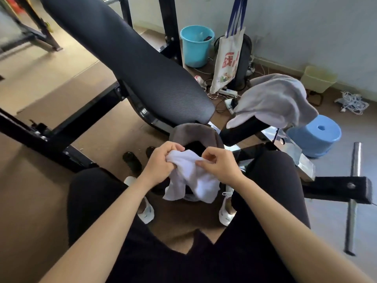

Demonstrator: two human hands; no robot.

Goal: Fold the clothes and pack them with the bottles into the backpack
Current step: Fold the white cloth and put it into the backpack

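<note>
A home gym corner, brown floor, a black bench [130, 64] angled overhead and a grey garment [273, 99] draped on a bar to the right. Between the seated person's knees stands the backpack [195, 133], mouth open. Left hand [161, 160] and right hand [218, 164] both pinch a bunched white cloth [193, 180] just above it. I'd flatten the bundle first, then press it in low, leaving room for the two dark bottles [132, 160] on the floor nearby.
</note>
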